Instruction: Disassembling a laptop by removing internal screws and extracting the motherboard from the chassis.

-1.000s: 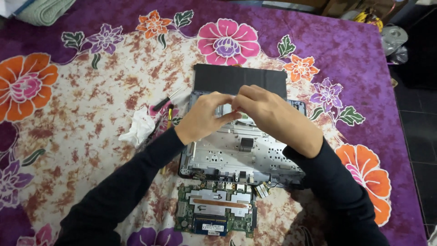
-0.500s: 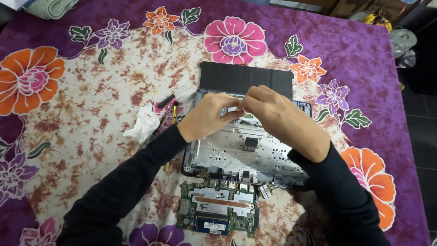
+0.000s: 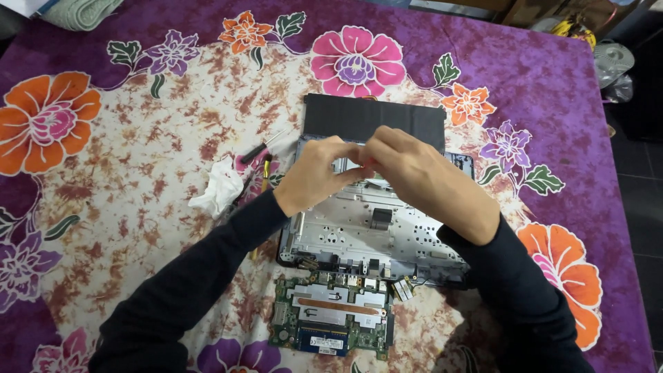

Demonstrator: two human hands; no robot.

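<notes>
Both hands, left hand (image 3: 314, 176) and right hand (image 3: 414, 176), pinch something small, hidden by fingers, over the opened laptop shell (image 3: 366, 228) mid-counter; apparently freeing a part, needing a gentle lift next.

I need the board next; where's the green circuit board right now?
In the head view, the green circuit board lies on the floral cloth, just below the opened grey laptop chassis.

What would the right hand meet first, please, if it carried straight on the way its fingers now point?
Probably the left hand: the right hand points leftward and their fingertips already meet above the opened laptop chassis.
</notes>
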